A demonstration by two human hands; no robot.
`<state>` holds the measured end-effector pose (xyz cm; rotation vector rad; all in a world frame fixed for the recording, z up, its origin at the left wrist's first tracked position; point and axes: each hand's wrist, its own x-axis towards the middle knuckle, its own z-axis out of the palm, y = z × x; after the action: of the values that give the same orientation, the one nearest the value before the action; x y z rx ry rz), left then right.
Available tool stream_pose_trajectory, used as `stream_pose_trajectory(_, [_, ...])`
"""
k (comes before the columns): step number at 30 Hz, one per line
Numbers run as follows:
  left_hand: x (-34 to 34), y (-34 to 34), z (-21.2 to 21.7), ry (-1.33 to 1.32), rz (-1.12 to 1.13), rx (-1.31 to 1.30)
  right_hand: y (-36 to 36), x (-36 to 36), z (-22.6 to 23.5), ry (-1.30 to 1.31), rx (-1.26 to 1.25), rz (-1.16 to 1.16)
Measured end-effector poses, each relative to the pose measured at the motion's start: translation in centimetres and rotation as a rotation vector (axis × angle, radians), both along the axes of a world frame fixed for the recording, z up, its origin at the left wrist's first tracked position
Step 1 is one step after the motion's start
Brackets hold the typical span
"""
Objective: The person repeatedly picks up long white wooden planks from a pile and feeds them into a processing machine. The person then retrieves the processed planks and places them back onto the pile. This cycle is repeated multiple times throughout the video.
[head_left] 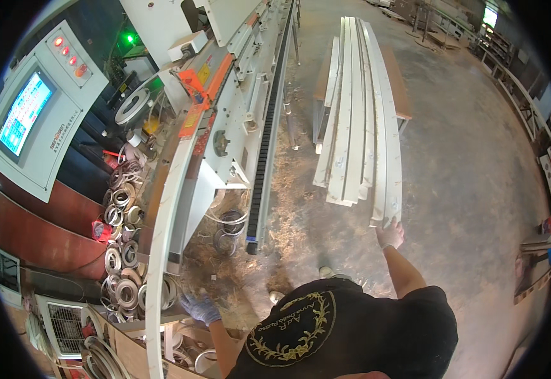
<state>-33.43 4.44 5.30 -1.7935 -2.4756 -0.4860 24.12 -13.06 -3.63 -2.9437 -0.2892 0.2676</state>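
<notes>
My right hand, in a pale glove, reaches out to the right and grips the near end of a long white board. That board is the rightmost of several long narrow white boards lying side by side. My left hand, in a greyish-purple glove, hangs low on the left with its fingers apart and nothing in it. Close to its left, a long thin white strip runs along the edge of a machine with orange parts.
A control panel with a lit screen stands far left. Many rolls of edging tape are heaped beneath the machine. A dark conveyor track runs away from me. Under the boards is a brown-topped table. Racks line the right wall.
</notes>
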Motion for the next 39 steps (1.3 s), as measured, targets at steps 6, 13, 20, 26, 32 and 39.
stream_pose_trajectory(6, [10.9,-5.6,-1.5,-0.146,-0.117,-0.106,1.0,5.8,0.3,0.328,0.026,-0.08])
stream_pose_trajectory(13, [14.9,-11.0,-4.4,-0.277,-0.243,-0.061,3.4,5.4,1.9,0.079,-0.18,0.357])
stream_pose_trajectory(20, [16.8,-12.3,-4.1,-0.148,-0.299,-0.107,4.1,7.4,-1.3,-0.077,0.002,0.554])
stream_pose_trajectory(26, [19.0,-11.7,-5.5,-0.417,-0.441,-0.13,2.6,7.9,-1.5,-0.13,0.41,0.589])
stream_pose_trajectory(32, [32.7,-7.3,-5.6,-1.23,-0.891,-0.465,2.9,5.6,8.5,-0.257,0.731,0.643])
stream_pose_trajectory(39, [46.3,-1.1,-4.5,-1.869,-0.461,-1.33,2.0,-2.9,14.9,-0.319,0.802,0.909])
